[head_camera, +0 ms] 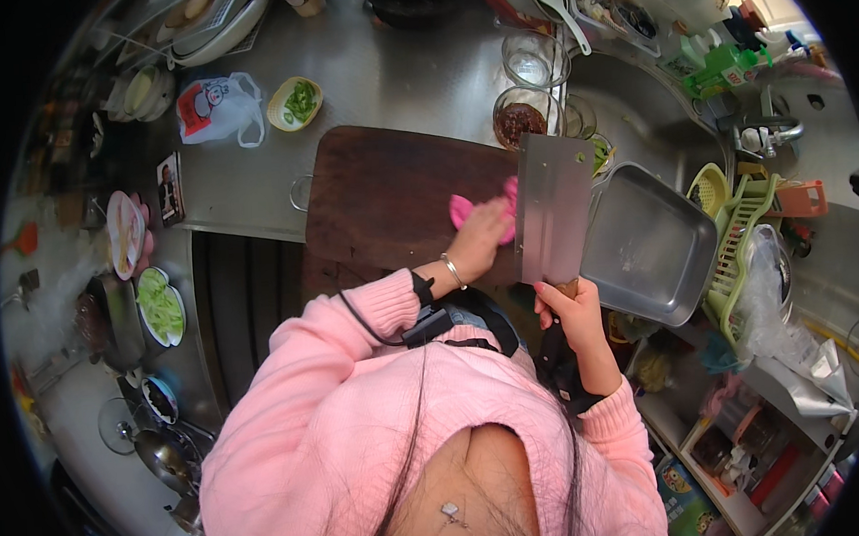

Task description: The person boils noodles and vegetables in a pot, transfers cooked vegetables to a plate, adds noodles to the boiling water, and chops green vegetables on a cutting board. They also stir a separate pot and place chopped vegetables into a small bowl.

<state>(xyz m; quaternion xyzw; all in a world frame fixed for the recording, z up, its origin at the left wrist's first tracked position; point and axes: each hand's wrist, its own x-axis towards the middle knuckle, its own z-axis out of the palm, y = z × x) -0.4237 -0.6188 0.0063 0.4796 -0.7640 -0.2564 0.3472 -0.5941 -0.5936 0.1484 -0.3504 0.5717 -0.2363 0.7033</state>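
My right hand (576,306) grips the short handle of a wide metal cleaver (552,205), its blade pointing away from me over the right end of a dark wooden cutting board (397,190). On the board, my left hand (482,237) lies on a bright pink cloth (461,209), partly covering it; the blade hides some of the cloth. Just beyond the cleaver stands a glass bowl of dark red sauce (522,124). A rectangular metal basin (648,244) sits right of the blade.
Beyond the board are a yellow-rimmed bowl of cut green peppers (296,103) and a plastic bag (221,108). The sink (652,100) lies at upper right, a green dish rack (742,254) at right. A plate of sliced green vegetable (161,306) and a phone (170,189) are at left.
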